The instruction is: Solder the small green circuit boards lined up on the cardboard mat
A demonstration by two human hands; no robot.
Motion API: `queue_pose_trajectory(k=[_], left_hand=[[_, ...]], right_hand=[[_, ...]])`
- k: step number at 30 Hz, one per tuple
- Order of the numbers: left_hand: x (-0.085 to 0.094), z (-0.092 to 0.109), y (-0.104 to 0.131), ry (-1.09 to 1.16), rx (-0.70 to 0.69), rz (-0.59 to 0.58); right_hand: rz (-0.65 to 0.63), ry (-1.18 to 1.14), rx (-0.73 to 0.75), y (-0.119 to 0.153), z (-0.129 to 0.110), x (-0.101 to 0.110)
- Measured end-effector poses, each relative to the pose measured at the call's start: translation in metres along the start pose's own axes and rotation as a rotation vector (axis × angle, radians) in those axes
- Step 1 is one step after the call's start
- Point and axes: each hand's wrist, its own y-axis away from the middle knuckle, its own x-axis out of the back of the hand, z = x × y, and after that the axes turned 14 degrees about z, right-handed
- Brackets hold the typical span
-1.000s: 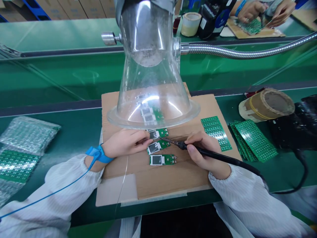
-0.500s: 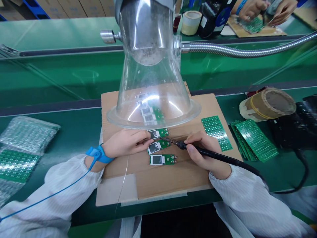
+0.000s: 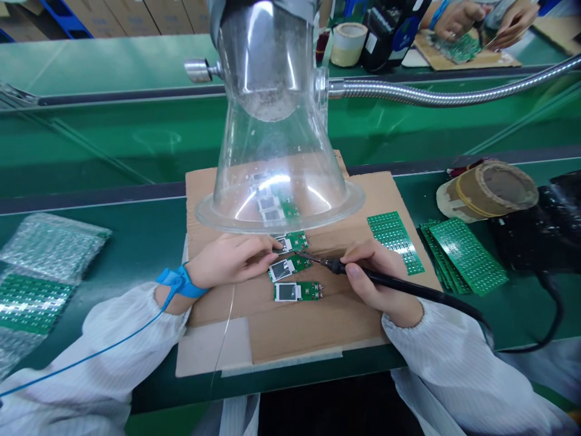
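Observation:
My left hand (image 3: 233,260), with a blue wrist strap (image 3: 181,283), is closed with thumb and fingers near each other. A thin solder wire (image 3: 226,333) runs down from beneath it. Its index fingertip touches the left end of a small green circuit board with a screen (image 3: 297,241). My right hand (image 3: 379,275) grips a black soldering iron (image 3: 408,290). The iron's tip points left, between that board and a second, tilted screen board (image 3: 282,270); whether it touches either I cannot tell. Nearer me lies a third screen board (image 3: 287,292).
A clear fume hood (image 3: 276,157) hangs over the cardboard (image 3: 318,330) and more boards. Green panels (image 3: 394,242) lie on the right, beside a cardboard roll (image 3: 488,191). Bubble-wrapped panels (image 3: 34,297) lie left. Across the bench, another person's hands (image 3: 458,21) work on a board.
My left index finger has stretched slightly to the right, onto the upper screen board. My right hand and the soldering iron stay almost in place.

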Motion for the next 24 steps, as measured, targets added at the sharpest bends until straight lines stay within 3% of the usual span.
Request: queue_pose_trajectory(k=[13, 20, 24], left_hand=[[-0.005, 0.0, -0.002, -0.071, -0.053, -0.039], [-0.003, -0.001, -0.001, -0.055, -0.039, -0.005], [-0.002, -0.002, 0.001, -0.054, -0.009, 0.016]], right_hand=[[-0.061, 0.041, 0.025, -0.005, -0.006, -0.003], [0.112, -0.024, -0.055, 0.006, 0.006, 0.002], [0.109, -0.028, -0.063, 0.007, 0.006, 0.002]])
